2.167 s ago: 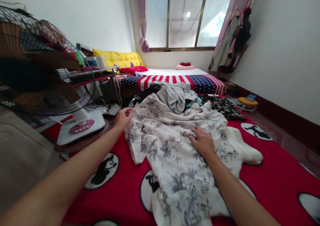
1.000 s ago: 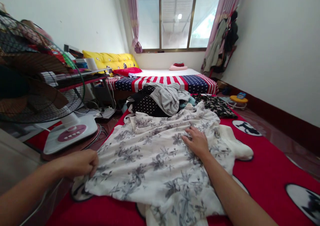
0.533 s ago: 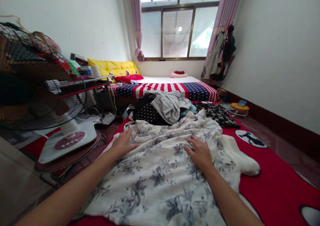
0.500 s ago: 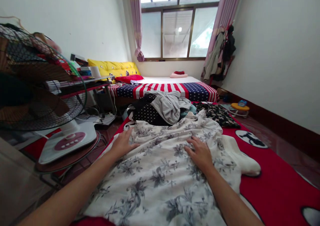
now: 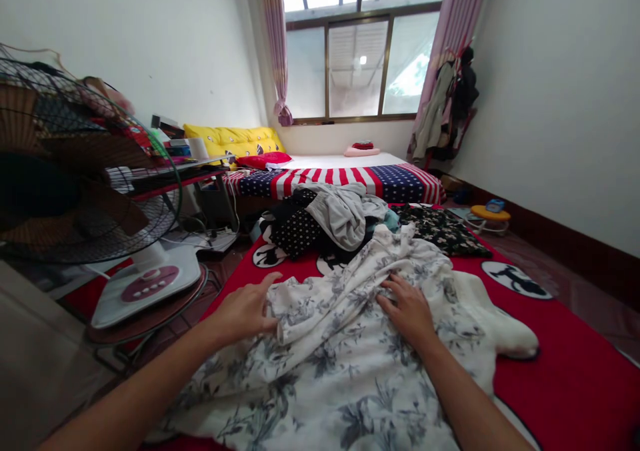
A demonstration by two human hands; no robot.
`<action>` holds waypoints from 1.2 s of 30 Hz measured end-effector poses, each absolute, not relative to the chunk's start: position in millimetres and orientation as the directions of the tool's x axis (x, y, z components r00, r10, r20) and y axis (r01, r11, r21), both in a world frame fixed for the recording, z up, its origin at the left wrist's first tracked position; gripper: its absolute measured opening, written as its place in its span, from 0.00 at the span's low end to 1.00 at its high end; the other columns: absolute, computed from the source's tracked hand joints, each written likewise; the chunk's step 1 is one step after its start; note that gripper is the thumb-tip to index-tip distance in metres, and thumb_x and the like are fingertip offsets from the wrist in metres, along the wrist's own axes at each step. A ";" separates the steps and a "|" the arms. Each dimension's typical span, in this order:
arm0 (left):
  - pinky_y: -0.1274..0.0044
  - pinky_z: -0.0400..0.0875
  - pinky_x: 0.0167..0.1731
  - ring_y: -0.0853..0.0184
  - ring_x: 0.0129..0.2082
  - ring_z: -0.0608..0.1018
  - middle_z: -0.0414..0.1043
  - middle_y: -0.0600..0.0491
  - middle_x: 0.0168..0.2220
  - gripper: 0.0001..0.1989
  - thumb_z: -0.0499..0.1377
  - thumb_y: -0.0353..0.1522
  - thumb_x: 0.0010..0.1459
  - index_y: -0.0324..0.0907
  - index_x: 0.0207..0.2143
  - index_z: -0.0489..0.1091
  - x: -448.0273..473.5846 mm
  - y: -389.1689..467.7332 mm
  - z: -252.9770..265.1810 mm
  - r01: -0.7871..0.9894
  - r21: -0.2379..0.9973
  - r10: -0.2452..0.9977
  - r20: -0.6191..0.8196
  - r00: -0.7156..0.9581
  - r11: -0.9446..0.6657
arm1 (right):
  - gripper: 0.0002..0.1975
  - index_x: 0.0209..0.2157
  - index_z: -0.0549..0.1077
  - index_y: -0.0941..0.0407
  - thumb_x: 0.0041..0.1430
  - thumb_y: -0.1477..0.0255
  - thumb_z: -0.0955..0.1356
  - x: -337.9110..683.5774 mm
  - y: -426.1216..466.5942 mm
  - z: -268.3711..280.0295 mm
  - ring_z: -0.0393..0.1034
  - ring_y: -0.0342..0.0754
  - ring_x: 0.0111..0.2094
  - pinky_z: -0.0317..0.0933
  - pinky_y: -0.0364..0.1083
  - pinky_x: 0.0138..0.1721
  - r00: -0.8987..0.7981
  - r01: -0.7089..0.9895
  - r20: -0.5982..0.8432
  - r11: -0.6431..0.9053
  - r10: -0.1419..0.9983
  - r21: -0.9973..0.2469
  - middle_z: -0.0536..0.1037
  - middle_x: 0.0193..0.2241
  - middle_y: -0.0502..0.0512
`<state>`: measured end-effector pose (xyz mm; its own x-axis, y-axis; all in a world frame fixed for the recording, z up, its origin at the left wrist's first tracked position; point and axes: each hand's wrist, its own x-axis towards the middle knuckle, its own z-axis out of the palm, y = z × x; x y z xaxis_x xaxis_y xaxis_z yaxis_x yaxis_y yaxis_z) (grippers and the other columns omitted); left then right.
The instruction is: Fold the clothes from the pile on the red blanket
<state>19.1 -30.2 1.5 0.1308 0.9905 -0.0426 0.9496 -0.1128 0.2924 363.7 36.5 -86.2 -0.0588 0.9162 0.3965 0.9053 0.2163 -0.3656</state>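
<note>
A white garment with grey flowers (image 5: 350,364), probably a blouse or dress, lies spread and creased across the red cover in front of me. My left hand (image 5: 245,310) is at its left edge, thumb and forefinger apart on either side of a bunched, folded-over part. My right hand (image 5: 407,308) rests on the cloth right of the middle, fingers spread and palm down. A plain white piece (image 5: 500,321) sticks out from under the garment on the right. The garment's far end bunches up near a pile of clothes.
Beyond the garment lie a grey cloth (image 5: 343,214), a black polka-dot cloth (image 5: 297,231) and a black floral cloth (image 5: 440,230). The red cover (image 5: 565,371) has black-and-white patches. A fan (image 5: 150,281) stands on a stool at left. A bed (image 5: 330,181) is under the window.
The garment's far left edge has come toward me and to the right in folds, baring more red cover and patches. My left hand has shifted slightly nearer; my right hand stays on the cloth.
</note>
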 end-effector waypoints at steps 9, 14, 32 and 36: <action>0.80 0.62 0.17 0.69 0.15 0.69 0.66 0.57 0.15 0.06 0.62 0.27 0.36 0.39 0.23 0.74 30.6 16.7 -2.1 0.497 0.867 0.993 0.015 -0.121 0.047 | 0.15 0.45 0.75 0.54 0.58 0.65 0.66 363.8 35.3 -83.1 0.60 0.57 0.60 0.50 0.60 0.59 -0.065 0.892 0.388 0.228 0.919 -0.389 0.69 0.57 0.59; 0.74 0.74 0.36 0.66 0.35 0.79 0.74 0.46 0.39 0.20 0.55 0.27 0.49 0.38 0.47 0.67 -3.3 61.5 26.7 0.388 0.922 0.830 0.228 -0.510 -0.015 | 0.15 0.45 0.75 0.53 0.57 0.66 0.66 363.6 34.5 -82.2 0.61 0.57 0.59 0.49 0.61 0.60 -0.044 0.878 0.390 0.222 0.920 -0.424 0.69 0.57 0.58; 0.58 0.48 0.61 0.49 0.64 0.58 0.54 0.43 0.65 0.38 0.47 0.56 0.57 0.47 0.64 0.56 129.3 71.3 -75.9 0.953 0.183 0.967 0.129 0.218 -0.239 | 0.09 0.37 0.78 0.53 0.53 0.70 0.69 366.1 29.8 -82.2 0.66 0.56 0.55 0.49 0.60 0.60 0.018 0.681 0.427 0.301 0.904 -0.667 0.75 0.51 0.59; 0.59 0.48 0.61 0.51 0.64 0.57 0.55 0.46 0.65 0.38 0.46 0.57 0.56 0.49 0.64 0.56 127.2 71.3 -79.7 0.951 0.200 0.966 0.151 0.208 -0.236 | 0.09 0.35 0.77 0.55 0.55 0.69 0.66 379.5 27.0 -76.8 0.72 0.52 0.48 0.63 0.52 0.52 0.144 0.436 0.457 0.358 0.878 -0.826 0.78 0.45 0.59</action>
